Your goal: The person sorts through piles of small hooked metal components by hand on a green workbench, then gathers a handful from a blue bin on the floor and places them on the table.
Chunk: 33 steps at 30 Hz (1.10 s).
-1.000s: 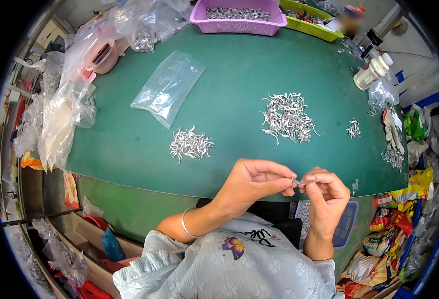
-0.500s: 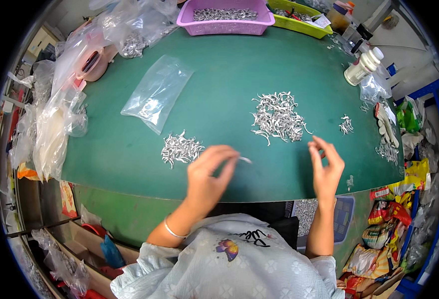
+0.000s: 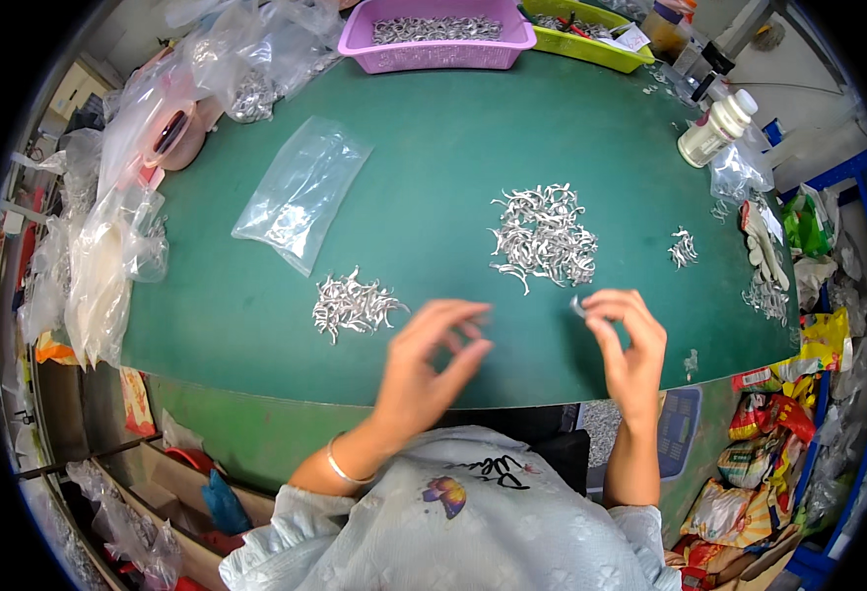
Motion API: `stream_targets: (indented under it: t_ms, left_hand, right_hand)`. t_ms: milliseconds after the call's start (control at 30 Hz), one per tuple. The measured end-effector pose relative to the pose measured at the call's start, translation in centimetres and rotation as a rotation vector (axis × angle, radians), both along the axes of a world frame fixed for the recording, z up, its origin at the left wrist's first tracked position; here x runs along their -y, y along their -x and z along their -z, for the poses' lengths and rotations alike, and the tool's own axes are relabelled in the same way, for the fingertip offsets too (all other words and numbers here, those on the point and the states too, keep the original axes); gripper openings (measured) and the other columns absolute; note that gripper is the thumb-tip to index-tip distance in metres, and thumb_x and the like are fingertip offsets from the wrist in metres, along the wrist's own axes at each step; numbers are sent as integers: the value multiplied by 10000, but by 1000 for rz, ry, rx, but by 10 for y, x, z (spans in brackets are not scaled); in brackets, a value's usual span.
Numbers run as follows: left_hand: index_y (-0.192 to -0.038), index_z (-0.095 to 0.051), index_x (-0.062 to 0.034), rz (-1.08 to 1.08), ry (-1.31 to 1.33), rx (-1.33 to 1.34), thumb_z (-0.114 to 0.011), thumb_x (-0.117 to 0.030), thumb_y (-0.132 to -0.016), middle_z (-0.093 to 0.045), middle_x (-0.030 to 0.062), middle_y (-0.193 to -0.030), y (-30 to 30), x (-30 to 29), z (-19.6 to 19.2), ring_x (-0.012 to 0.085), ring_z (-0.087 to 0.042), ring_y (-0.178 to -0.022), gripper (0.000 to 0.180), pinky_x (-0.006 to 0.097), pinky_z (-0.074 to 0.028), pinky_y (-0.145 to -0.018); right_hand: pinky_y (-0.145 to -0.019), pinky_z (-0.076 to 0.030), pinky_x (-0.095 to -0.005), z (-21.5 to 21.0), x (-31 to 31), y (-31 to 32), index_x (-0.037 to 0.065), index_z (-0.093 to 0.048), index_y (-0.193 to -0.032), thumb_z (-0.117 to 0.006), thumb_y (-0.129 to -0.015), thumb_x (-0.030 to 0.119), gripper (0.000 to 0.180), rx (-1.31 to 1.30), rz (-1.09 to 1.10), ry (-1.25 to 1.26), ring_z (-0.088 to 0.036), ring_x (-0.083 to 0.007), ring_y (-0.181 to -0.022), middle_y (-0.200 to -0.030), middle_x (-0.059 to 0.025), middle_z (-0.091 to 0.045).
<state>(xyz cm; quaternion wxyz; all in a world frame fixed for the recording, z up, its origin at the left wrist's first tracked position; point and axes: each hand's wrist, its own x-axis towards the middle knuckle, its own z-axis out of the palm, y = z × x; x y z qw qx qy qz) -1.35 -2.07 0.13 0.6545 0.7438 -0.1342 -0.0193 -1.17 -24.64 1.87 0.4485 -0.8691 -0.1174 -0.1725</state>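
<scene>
A small curved silver metal piece (image 3: 578, 306) sticks out from the pinched fingertips of my right hand (image 3: 632, 340), just below the larger pile of like pieces (image 3: 547, 236). My left hand (image 3: 430, 366), slightly blurred, hovers over the near part of the table with thumb and fingers apart; nothing shows between them. Beside it on the left lies a smaller pile of silver pieces (image 3: 352, 303). An even smaller cluster of pieces (image 3: 683, 248) lies to the right.
A flat clear plastic bag (image 3: 302, 192) lies on the green table (image 3: 433, 148). At the back stand a purple basket (image 3: 437, 61) and a yellow-green basket (image 3: 581, 47), both holding metal bits. A white bottle (image 3: 715, 130) leans at the right; plastic bags (image 3: 103, 266) crowd the left edge.
The silver piece at my left fingertips is gone from there, and my right fingers now pinch one. My right hand has moved slightly left; my left thumb and fingers have spread.
</scene>
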Motion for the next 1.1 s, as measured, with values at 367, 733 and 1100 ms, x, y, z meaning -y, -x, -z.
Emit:
stream_targets:
  t_ms: [367, 733, 1100]
  left_hand:
    - [-931, -621, 67, 196, 563, -469, -585, 63, -818, -621, 111, -894, 12, 27, -20, 133, -604, -748, 118, 240, -501, -688]
    - [-960, -609, 69, 280, 659, -534, -618, -4, -827, -636, 92, -867, 20, 22, -29, 132, -616, -773, 152, 228, -507, -703]
    - [-946, -648, 39, 194, 518, -108, -612, 69, -788, -631, 132, -904, 24, 26, -28, 147, -617, -748, 165, 241, -510, -666]
  right_hand:
    - [-661, -438, -289, -21, -29, 37, -30, -621, -829, -646, -680, -108, 170, -47, -59, -312, -564, -193, -733, -795, -100, -619]
    - [-684, -471, -250, -16, -30, 50, -52, -603, -861, -563, -792, -100, 93, -345, -191, -893, -581, -166, -760, -830, -120, -607]
    - [-598, -406, -318, -24, -33, 54, -9, -625, -868, -682, -610, -80, 274, 463, -21, 134, -560, -227, -705, -825, -101, -640]
